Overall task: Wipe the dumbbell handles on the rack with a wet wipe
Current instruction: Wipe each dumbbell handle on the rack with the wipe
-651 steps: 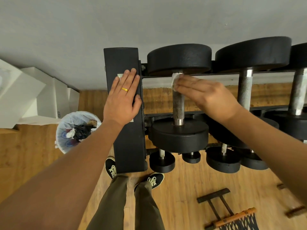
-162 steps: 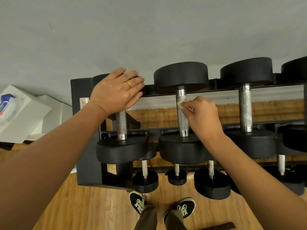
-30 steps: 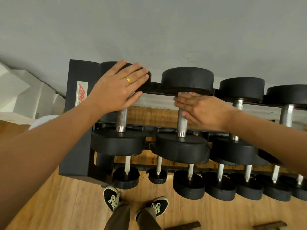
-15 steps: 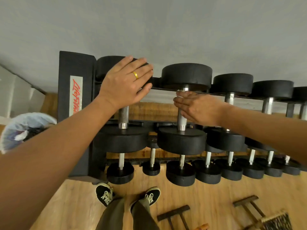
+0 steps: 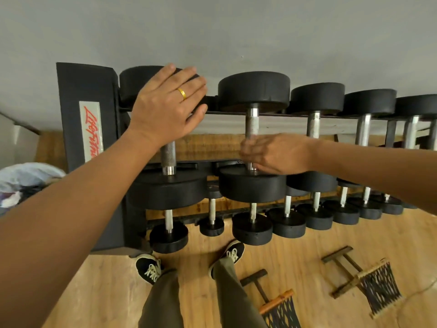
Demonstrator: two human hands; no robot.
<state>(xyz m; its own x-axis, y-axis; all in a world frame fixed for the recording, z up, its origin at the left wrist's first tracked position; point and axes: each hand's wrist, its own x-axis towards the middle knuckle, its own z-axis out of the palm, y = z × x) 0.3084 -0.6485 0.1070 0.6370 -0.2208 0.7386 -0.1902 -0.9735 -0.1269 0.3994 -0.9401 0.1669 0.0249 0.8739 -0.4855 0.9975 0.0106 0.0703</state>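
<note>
Right hand [image 5: 272, 153] clenched round second handle [image 5: 252, 123] low down to rub it, left hand [image 5: 165, 107] flat on first dumbbell [image 5: 142, 81] for balance.

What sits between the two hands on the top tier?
In the head view, only bare rack rail and open gap separate left hand from right hand.

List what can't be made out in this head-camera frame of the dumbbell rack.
Head view, four gaps:
- Wet wipe: not visible; the right hand is motion-blurred around the second dumbbell handle, so its grip can't be confirmed.
- First dumbbell handle: its upper part is covered by the left hand.
- Bin: cut off by the left edge and the forearm.
- Rack: its far right end runs past the frame edge.
</note>
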